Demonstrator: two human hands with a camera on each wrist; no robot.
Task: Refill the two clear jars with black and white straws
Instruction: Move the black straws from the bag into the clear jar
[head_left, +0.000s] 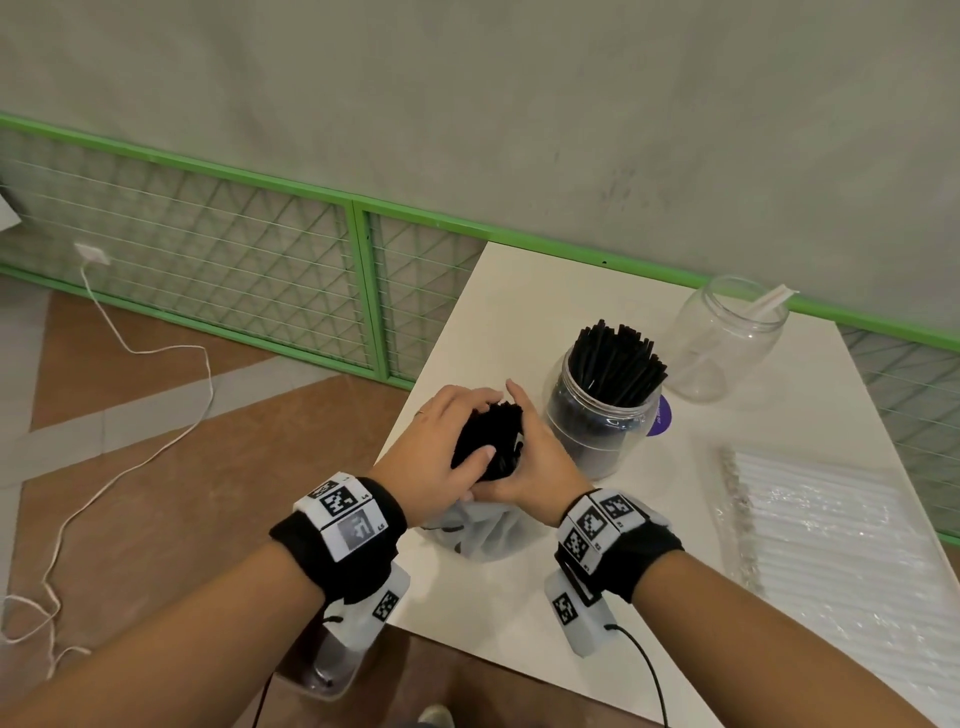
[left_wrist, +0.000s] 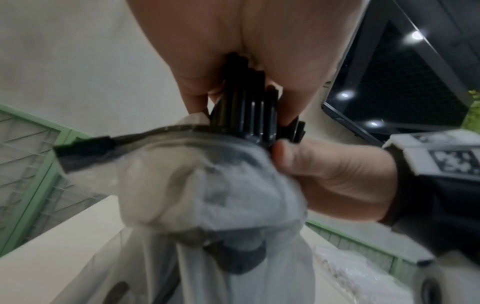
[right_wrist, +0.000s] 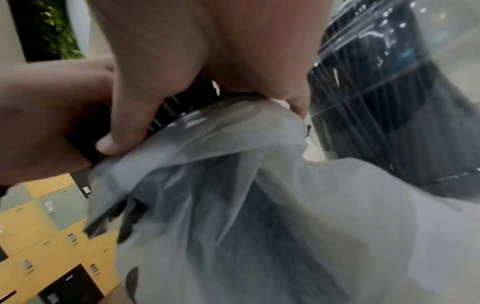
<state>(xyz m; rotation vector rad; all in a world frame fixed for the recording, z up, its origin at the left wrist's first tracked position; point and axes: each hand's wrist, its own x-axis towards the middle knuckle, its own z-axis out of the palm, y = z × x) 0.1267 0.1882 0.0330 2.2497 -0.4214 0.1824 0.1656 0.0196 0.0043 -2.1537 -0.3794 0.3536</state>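
A bundle of black straws (head_left: 493, 436) sticks up out of a thin translucent plastic bag (head_left: 483, 535) at the table's near left corner. My left hand (head_left: 441, 441) grips the top of the bundle; its fingers (left_wrist: 197, 67) curl round the straws (left_wrist: 246, 107). My right hand (head_left: 535, 462) holds the bag's mouth around the straws, with its thumb (right_wrist: 135, 107) pinching the plastic (right_wrist: 259, 174). Just right of my hands stands a clear jar (head_left: 602, 421) packed with black straws. Farther back, a second clear jar (head_left: 727, 343) holds a single white straw.
A clear-wrapped pack of white straws (head_left: 831, 530) lies at the right of the white table (head_left: 519, 291). A purple disc (head_left: 661, 415) lies behind the full jar. Green mesh fencing (head_left: 234, 260) and a white cable (head_left: 104, 467) on the floor lie left.
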